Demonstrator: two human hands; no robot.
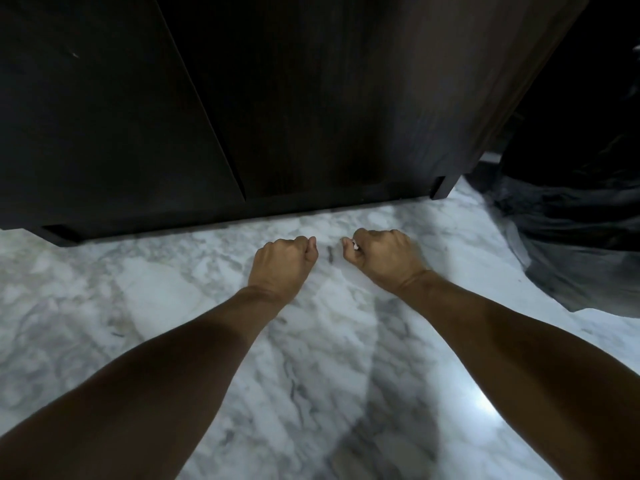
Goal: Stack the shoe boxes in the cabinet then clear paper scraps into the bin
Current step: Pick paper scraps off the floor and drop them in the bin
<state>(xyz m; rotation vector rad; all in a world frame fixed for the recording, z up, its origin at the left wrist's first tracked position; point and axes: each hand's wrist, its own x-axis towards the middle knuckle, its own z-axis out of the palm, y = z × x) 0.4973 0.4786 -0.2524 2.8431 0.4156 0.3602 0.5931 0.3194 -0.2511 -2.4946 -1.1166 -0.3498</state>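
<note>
Scrap-clearing stage. The cabinet (pixel 311 98) filled the upper frame with doors closed, so I judged the boxes stowed. My right hand (pixel 384 259) curled round a small white paper scrap (pixel 354 244) at mid-frame; my left hand (pixel 282 263) was fisted, contents unclear. Next, I judged, both must travel to the black bin bag (pixel 571 216) at right.

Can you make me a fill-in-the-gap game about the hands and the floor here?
1. Both hands hover over the ____ floor.
2. A bit of white paper peeks from the ____ hand.
3. The cabinet doors are ____.
4. The black bag lies to the ____ of the cabinet.

Missing words: marble; right; closed; right
</note>
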